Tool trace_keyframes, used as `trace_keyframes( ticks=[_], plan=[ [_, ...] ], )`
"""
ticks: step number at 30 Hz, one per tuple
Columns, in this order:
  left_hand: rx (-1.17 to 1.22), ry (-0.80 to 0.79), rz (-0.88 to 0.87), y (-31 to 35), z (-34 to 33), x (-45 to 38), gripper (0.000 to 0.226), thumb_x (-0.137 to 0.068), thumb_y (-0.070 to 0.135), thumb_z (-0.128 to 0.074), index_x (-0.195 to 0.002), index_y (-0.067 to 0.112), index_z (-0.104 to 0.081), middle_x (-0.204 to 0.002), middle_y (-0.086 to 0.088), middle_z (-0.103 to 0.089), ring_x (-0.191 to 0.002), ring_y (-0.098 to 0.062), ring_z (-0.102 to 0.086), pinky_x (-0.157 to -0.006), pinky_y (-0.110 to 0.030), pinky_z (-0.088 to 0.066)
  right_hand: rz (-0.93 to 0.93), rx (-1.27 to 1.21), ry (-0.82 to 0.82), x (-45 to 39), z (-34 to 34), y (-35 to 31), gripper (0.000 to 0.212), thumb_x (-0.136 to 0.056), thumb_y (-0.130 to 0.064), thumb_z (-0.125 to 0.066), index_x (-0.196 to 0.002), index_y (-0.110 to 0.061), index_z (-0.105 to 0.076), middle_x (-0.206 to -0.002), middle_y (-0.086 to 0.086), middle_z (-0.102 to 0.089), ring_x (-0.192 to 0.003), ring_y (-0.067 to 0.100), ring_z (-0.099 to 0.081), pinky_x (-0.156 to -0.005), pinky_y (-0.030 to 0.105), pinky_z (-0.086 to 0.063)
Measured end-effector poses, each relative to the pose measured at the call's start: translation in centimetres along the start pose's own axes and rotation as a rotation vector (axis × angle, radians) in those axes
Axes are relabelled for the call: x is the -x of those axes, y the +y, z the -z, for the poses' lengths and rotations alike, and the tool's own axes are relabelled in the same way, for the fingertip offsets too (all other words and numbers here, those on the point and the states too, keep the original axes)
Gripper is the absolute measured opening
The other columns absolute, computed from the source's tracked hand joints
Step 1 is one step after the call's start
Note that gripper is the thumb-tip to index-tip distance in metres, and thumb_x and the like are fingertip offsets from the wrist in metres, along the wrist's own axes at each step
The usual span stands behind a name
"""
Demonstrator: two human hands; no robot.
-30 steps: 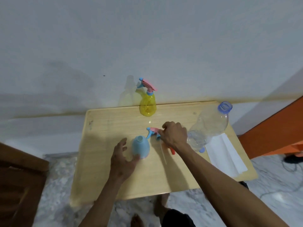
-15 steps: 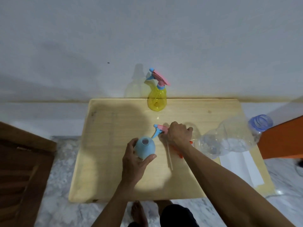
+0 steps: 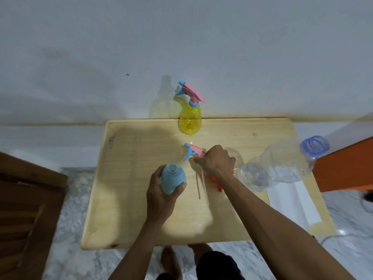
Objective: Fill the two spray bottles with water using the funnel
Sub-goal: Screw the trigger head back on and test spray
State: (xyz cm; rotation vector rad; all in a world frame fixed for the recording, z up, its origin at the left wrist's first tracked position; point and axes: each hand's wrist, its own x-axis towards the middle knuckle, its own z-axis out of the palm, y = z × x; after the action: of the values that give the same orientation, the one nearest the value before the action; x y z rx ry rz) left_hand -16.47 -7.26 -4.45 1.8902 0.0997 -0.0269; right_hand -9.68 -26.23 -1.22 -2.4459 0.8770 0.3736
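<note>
A light blue spray bottle (image 3: pixel 172 177) with its neck uncapped stands on the wooden table (image 3: pixel 125 195), and my left hand (image 3: pixel 161 196) grips it from the near side. Its pink and blue spray head (image 3: pixel 191 151) with a thin dip tube lies to the right, under my right hand (image 3: pixel 215 160), whose curled fingers hold it. An orange funnel (image 3: pixel 216 181) shows partly beneath my right wrist. A yellow spray bottle (image 3: pixel 189 120) with its head on stands at the far edge. A large clear water bottle (image 3: pixel 280 164) with a little water stands tilted at the right.
A white folded cloth or paper (image 3: pixel 290 201) lies at the table's right near corner. The wall runs right behind the table. A brown wooden piece stands at the left, an orange one at the right. My bare feet show below the near edge.
My left hand went from touching the blue bottle's side to gripping it. My right hand stayed on the spray head. The view shifted, so the table sits more to the right.
</note>
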Motion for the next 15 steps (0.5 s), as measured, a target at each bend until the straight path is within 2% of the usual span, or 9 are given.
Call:
trace_keyframes(
  ticks=[2,4,6,8,10,12,15],
  plan=[
    [0.064,0.012,-0.011,0.8,0.7,0.0,0.074,-0.065,0.052,-0.081,-0.13,0.036,-0.051,-0.126,0.018,-0.059,-0.116,-0.003,-0.057,-0.087,-0.039,-0.057,-0.002,-0.069,0.012,0.8,1.0,-0.4,0.049,-0.067,-0.06,-0.07,-0.088,-0.016,-0.069,-0.081,-0.001,-0.068,-0.091,0.026,-0.066,-0.086,0.041,-0.038],
    [0.168,0.021,-0.006,1.9,1.4,-0.1,0.077,-0.063,0.05,-0.083,-0.132,0.033,-0.053,-0.127,0.013,-0.06,-0.117,-0.008,-0.058,-0.086,-0.041,-0.059,0.008,-0.145,0.018,2.1,2.3,-1.1,0.041,-0.068,-0.056,-0.073,-0.082,-0.017,-0.072,-0.071,-0.004,-0.064,-0.086,0.026,-0.065,-0.084,0.038,-0.042],
    [0.239,0.026,-0.033,3.7,2.2,-0.3,0.077,-0.061,0.048,-0.081,-0.131,0.031,-0.054,-0.125,0.007,-0.063,-0.113,-0.01,-0.061,-0.08,-0.027,-0.058,0.024,-0.261,0.04,3.6,3.8,-1.7,0.035,-0.067,-0.054,-0.077,-0.079,-0.022,-0.074,-0.071,-0.007,-0.066,-0.087,0.024,-0.066,-0.089,0.04,-0.049],
    [0.259,0.033,-0.091,5.6,3.1,-0.5,0.069,-0.062,0.047,-0.078,-0.126,0.037,-0.053,-0.12,0.01,-0.065,-0.105,-0.005,-0.064,-0.075,-0.016,-0.053,0.047,-0.403,0.075,5.2,5.3,-2.4,0.031,-0.064,-0.051,-0.082,-0.074,-0.023,-0.073,-0.073,-0.007,-0.07,-0.086,0.023,-0.068,-0.087,0.042,-0.053],
    [0.292,0.038,-0.125,7.3,3.9,-0.7,0.064,-0.064,0.046,-0.077,-0.123,0.039,-0.053,-0.118,0.011,-0.065,-0.103,-0.007,-0.065,-0.077,-0.018,-0.054,0.078,-0.56,0.094,6.8,7.1,-3.1,0.028,-0.065,-0.044,-0.087,-0.071,-0.02,-0.073,-0.071,-0.007,-0.072,-0.075,0.019,-0.067,-0.074,0.036,-0.054],
    [0.348,0.046,-0.147,8.7,4.6,-0.8,0.063,-0.067,0.047,-0.076,-0.124,0.034,-0.053,-0.119,0.007,-0.065,-0.103,-0.012,-0.065,-0.08,-0.026,-0.056,0.126,-0.715,0.097,8.6,9.1,-3.9,0.026,-0.068,-0.037,-0.09,-0.075,-0.017,-0.074,-0.066,-0.006,-0.07,-0.059,0.009,-0.059,-0.06,0.027,-0.046],
    [0.412,0.088,-0.184,10.9,5.4,-0.7,0.063,-0.071,0.048,-0.072,-0.127,0.023,-0.056,-0.11,0.012,-0.069,-0.096,-0.009,-0.067,-0.077,-0.022,-0.054,0.186,-0.881,0.113,11.1,12.0,-5.1,0.032,-0.069,-0.035,-0.092,-0.086,-0.014,-0.075,-0.066,-0.006,-0.07,-0.051,0.001,-0.055,-0.056,0.021,-0.042]
  ],
)
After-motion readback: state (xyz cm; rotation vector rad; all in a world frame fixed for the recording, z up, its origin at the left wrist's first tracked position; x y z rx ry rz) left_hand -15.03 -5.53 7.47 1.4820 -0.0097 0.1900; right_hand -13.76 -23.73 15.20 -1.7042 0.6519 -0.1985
